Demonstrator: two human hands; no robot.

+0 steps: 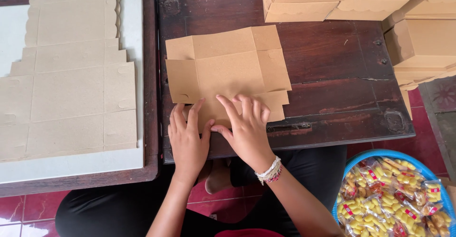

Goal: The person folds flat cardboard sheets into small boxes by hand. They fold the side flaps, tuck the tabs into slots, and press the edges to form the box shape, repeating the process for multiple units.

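Hands, left (188, 139) and right (246, 128), press flat-fingered on unfolded cardboard box blank (228, 70), gripping nothing; blue basket (380, 155) holds yellow snack packets (389, 201)

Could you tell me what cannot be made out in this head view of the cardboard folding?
- Near edge of the flat cardboard cutout: covered by the left hand and right hand.
- Folded boxes: cut off by the top and right edges, so no count.
- Stack of flat cutouts: cut off at the left edge.
- Blue basket of snack packets: cut off at the bottom right corner.
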